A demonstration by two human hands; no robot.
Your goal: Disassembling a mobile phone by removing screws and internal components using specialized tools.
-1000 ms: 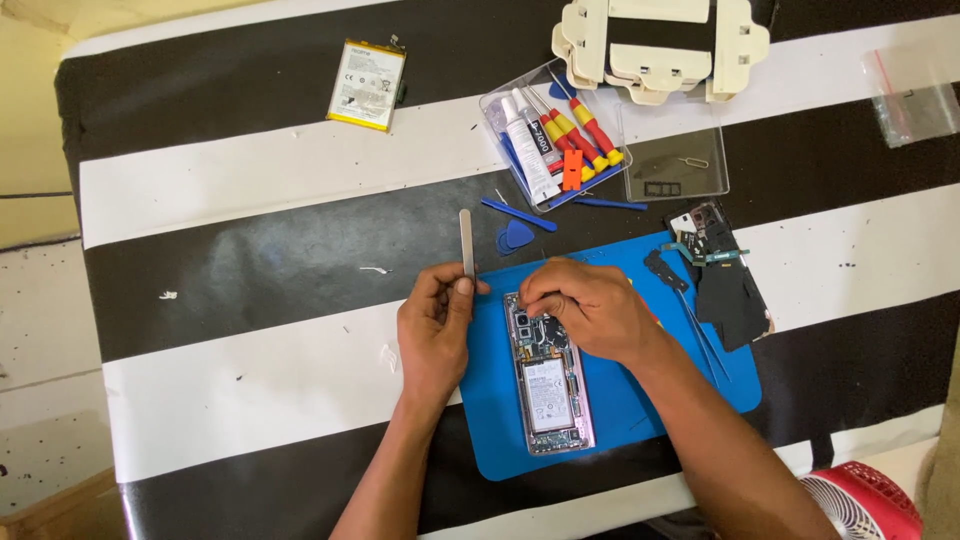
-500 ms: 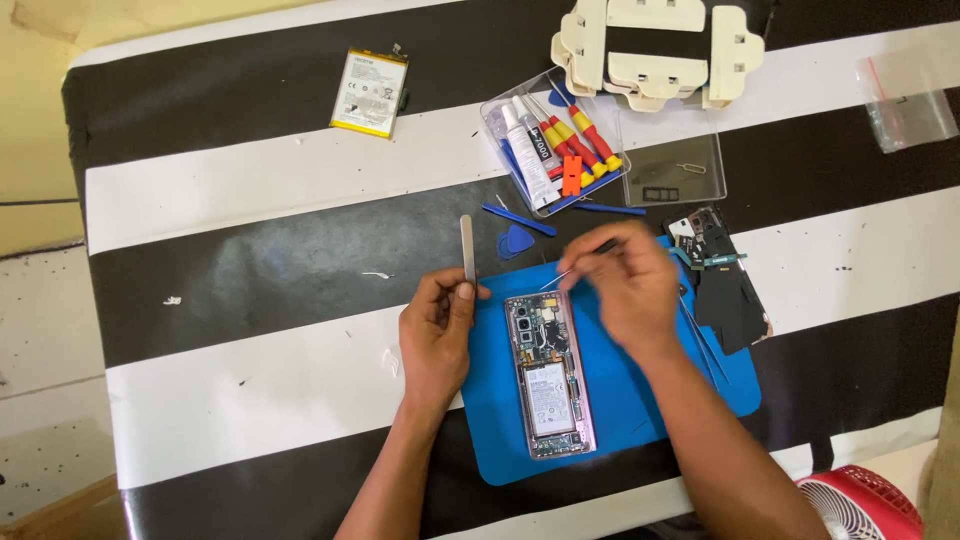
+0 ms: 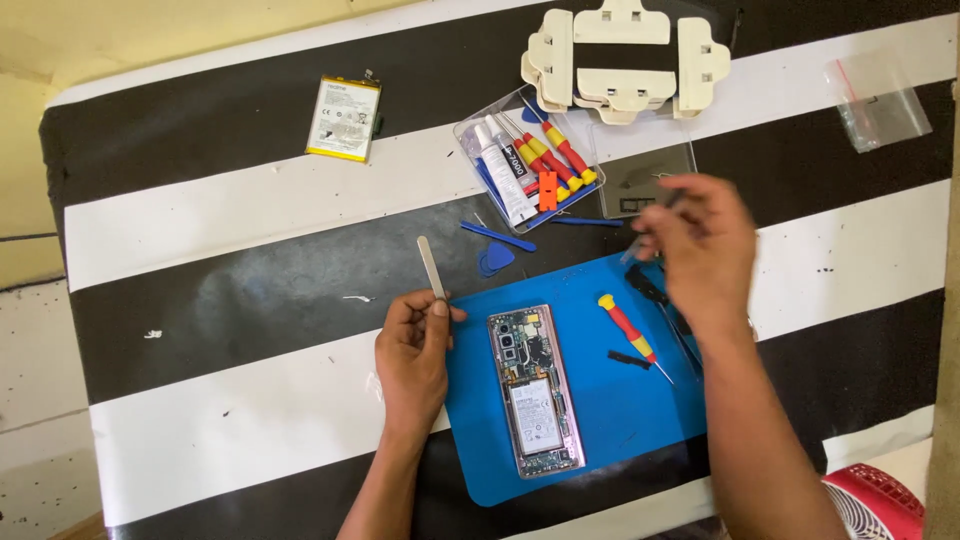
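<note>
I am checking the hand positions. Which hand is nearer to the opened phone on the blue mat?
Left. The left hand rests just beside the opened phone, holding a thin metal strip. The right hand is raised farther away, above the mat's upper right corner.

Two bare, sleeveless forearms

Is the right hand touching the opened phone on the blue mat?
No, the right hand is raised near the mat's top right corner, well apart from the phone, which lies untouched.
</note>
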